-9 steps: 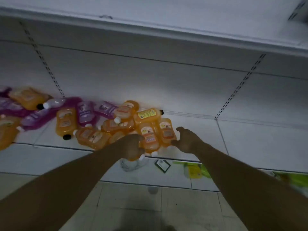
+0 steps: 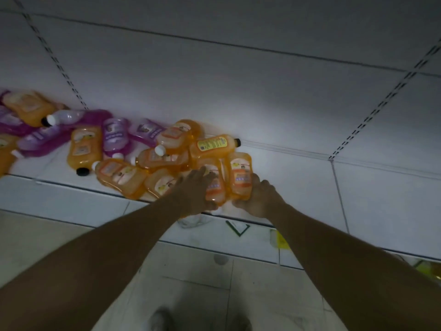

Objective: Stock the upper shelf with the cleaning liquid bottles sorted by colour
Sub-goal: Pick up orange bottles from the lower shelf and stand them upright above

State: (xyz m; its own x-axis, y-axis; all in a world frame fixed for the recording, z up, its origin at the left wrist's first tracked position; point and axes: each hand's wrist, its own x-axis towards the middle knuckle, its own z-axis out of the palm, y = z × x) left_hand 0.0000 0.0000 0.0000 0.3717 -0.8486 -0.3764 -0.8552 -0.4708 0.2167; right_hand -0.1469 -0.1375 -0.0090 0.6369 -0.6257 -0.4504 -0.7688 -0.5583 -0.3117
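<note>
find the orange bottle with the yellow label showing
Head view, right end of the pile: the orange bottle lies sideways against the back wall, black cap pointing right.

Orange bottle (image 2: 216, 185): lower end and cap covered by the left hand (image 2: 194, 194); label print smeared. Neighbouring orange bottle (image 2: 241, 173): base and cap hidden behind the right hand (image 2: 256, 199); label text too soft to read. Whether either hand's fingers curled fully round its bottle could not be made out. Purple bottles (image 2: 115, 136) and orange bottles at the far left (image 2: 4, 151): cut by the left edge, count uncertain. Pile middle: bottles overlapped, several caps buried. Yellow item (image 2: 281, 238) on the lower shelf: half hidden by the right forearm, kind unknown. Green-and-yellow object (image 2: 427, 267): cropped at the right edge. Shoes (image 2: 160, 320): dark, cut off at bottom.
</note>
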